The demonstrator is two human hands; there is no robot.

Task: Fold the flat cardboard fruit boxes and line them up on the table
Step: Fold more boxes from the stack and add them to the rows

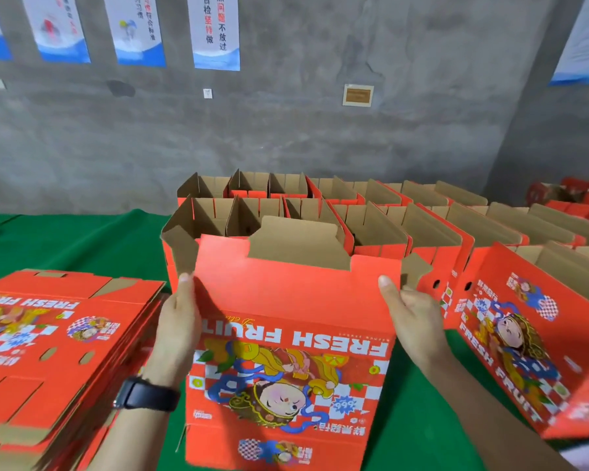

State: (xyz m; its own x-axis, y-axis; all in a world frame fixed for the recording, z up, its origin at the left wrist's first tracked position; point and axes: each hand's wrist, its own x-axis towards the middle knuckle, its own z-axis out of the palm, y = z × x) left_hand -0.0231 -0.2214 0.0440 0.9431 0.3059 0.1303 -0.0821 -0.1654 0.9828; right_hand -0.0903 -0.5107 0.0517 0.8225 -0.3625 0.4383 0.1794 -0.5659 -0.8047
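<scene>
A stack of flat red printed cardboard fruit boxes (58, 334) lies near left on the green-covered desk (82, 243). The left hand (179, 331) has a closed grip on the left edge of a half-raised red cardboard box (293, 334) in the near middle. The right hand (412, 321) clasps its right edge, and folded open-topped boxes (388, 229) stand in rows behind it, far and right.

Left hand (179, 321) and right hand (412, 317) grip the box (286, 297).

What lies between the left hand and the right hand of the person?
The head view shows a red fruit box there, its printed side facing the camera; the left hand and the right hand hold its two side edges.
</scene>
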